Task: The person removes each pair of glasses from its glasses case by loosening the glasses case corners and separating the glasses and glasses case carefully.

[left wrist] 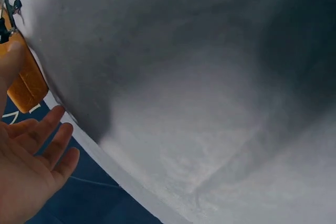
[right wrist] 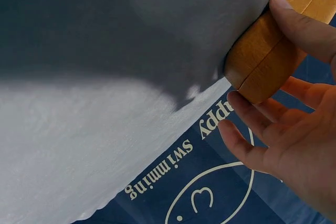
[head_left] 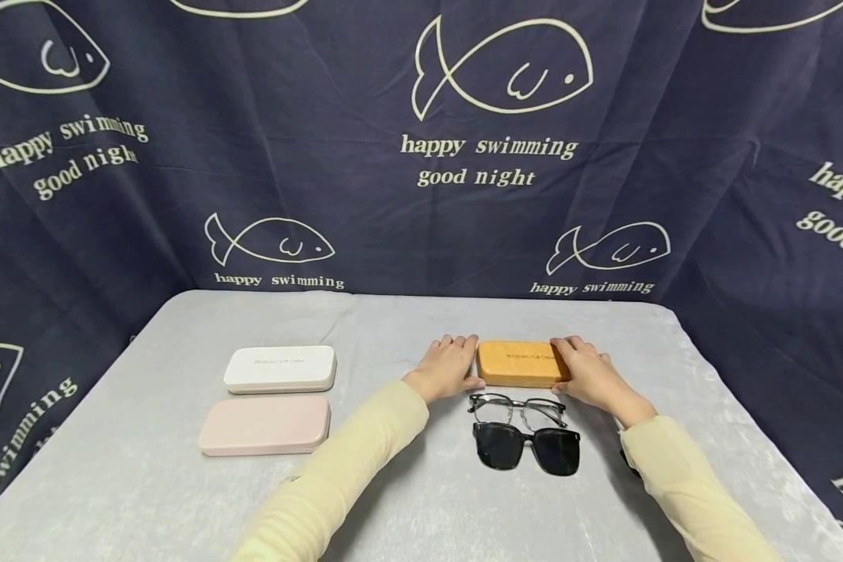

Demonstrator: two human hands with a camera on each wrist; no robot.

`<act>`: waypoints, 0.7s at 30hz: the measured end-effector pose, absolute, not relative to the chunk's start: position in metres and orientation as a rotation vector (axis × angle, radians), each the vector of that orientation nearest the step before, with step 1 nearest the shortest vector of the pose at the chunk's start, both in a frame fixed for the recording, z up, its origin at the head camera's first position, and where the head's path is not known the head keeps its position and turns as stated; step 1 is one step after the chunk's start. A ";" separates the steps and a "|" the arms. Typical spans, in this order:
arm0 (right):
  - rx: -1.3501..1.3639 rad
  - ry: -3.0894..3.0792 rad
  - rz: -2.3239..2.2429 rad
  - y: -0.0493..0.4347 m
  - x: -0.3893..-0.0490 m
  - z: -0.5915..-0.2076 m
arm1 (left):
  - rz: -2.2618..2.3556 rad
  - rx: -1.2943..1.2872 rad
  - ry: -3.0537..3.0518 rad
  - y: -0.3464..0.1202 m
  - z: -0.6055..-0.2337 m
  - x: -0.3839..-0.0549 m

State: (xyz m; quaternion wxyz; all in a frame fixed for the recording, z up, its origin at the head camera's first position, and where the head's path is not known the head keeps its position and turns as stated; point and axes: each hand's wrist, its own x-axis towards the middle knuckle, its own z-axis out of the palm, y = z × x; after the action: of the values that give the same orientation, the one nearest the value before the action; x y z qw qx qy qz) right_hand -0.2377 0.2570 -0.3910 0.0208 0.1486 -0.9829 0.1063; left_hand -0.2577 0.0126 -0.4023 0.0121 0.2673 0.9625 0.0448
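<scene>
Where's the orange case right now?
In the head view, the orange case sits right of centre on the table, between the left hand and the right hand, just beyond the clear glasses.

the person wears 2 long sleeves of pale, creamy yellow cloth. the left sleeve (head_left: pixel 347 459) has soft folds and a small darker mark partway along it; the right sleeve (head_left: pixel 688 480) matches it in colour, with light creases. each runs down to a plain cuff near the wrist. the left hand (head_left: pixel 448 367) and right hand (head_left: pixel 593 378) are bare.
</scene>
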 end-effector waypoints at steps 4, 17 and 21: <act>0.467 -3.040 0.311 0.257 -0.237 -0.392 | 0.132 0.889 3.005 0.015 -0.404 -0.257; 0.496 -3.018 0.293 0.257 -0.237 -0.393 | 0.062 0.908 3.053 0.024 -0.403 -0.254; 0.497 -3.014 0.289 0.257 -0.237 -0.394 | 0.034 0.900 3.062 0.025 -0.403 -0.253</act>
State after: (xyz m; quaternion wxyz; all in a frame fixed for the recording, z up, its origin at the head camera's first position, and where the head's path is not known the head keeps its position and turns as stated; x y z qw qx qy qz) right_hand -0.2375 0.2566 -0.3938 0.0368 0.1619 -0.9816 0.0942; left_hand -0.2529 0.0251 -0.4033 -0.0250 0.2820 0.9590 0.0107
